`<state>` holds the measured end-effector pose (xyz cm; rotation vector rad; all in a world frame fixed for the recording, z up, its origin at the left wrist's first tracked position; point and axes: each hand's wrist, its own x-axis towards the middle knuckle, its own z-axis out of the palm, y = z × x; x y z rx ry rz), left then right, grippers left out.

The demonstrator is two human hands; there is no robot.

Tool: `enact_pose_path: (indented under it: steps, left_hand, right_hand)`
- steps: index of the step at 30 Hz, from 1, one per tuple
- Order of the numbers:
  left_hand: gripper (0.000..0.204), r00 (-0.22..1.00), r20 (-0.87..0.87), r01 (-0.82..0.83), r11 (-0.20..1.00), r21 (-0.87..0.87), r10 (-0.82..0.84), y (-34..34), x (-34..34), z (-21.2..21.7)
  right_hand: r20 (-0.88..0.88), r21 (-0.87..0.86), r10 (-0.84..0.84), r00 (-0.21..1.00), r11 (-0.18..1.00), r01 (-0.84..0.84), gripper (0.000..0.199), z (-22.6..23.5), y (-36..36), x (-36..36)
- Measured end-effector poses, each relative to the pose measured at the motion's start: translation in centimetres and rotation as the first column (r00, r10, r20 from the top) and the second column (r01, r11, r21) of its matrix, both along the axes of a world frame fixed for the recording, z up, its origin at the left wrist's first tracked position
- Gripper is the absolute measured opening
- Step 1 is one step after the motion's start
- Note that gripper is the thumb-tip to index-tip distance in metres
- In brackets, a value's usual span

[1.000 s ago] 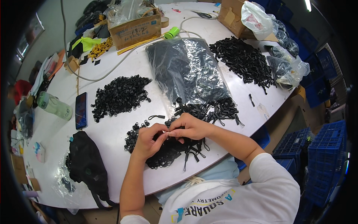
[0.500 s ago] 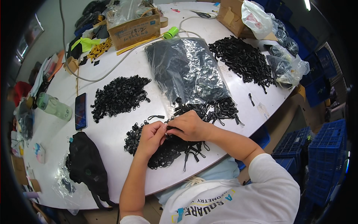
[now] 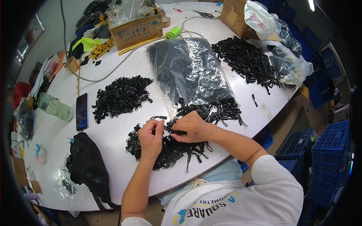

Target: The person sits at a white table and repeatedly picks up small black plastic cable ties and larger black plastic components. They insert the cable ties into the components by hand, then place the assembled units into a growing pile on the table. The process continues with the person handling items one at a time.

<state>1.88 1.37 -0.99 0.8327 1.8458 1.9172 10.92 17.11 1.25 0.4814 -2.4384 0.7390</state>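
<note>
My right hand point(image 3: 193, 128) is closed, with a black zipper pull point(image 3: 178, 132) sticking out from between its thumb and fingers. Just left of it, my left hand point(image 3: 151, 138) pinches thumb against forefinger; whatever small dark piece lies in it is mostly hidden. Under both hands spreads a heap of small black parts point(image 3: 166, 158), some with cord loops. Several looped black zipper pulls point(image 3: 194, 156) lie at its near right side. One more looped pull point(image 3: 158, 117) lies just beyond my left hand. Beyond my right hand, more black pulls point(image 3: 222, 111) are strewn by a clear plastic bag point(image 3: 188, 71) of dark contents.
A pile of small black ringed pieces point(image 3: 120, 96) lies left, a larger pile of black pulls point(image 3: 247, 62) far right. Also on the white table point(image 3: 124, 180): a phone point(image 3: 82, 112), green bottle point(image 3: 55, 107), black drawstring pouch point(image 3: 88, 165) and cardboard box point(image 3: 137, 32). Blue crates point(image 3: 330, 162) stand right.
My hands were together at the fingertips and are now slightly apart. The left has shifted a little left, and the zipper pull in the right now shows.
</note>
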Motion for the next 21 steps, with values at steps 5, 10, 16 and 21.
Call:
enact_pose_path:
  steps: [5, 10, 16, 21]
  left_hand:
    - [0.021, 0.985, 0.113, 0.124, 0.988, 0.087, -0.134, 0.1, 0.5, 0.8]
    - [0.019, 0.984, 0.111, 0.130, 0.988, 0.087, -0.139, 0.2, 0.6, 0.9]
    - [0.021, 0.997, -0.025, 0.072, 0.997, -0.011, -0.072, 0.1, -0.1, 0.1]
    - [0.022, 0.990, 0.117, 0.079, 0.996, -0.044, -0.073, 0.0, -0.2, 0.1]
  right_hand:
    - [0.055, -0.077, -0.013, 0.998, 0.997, 0.017, 0.017, -0.1, 0.0, 0.2]
    - [0.078, -0.177, 0.010, 0.997, 0.984, 0.004, 0.019, -0.5, 0.3, 0.1]
    - [0.074, -0.157, 0.009, 0.997, 0.988, 0.003, 0.019, -0.1, 0.1, 0.1]
    - [0.055, -0.097, 0.021, 0.998, 0.995, -0.016, 0.018, 0.1, 0.0, 0.2]
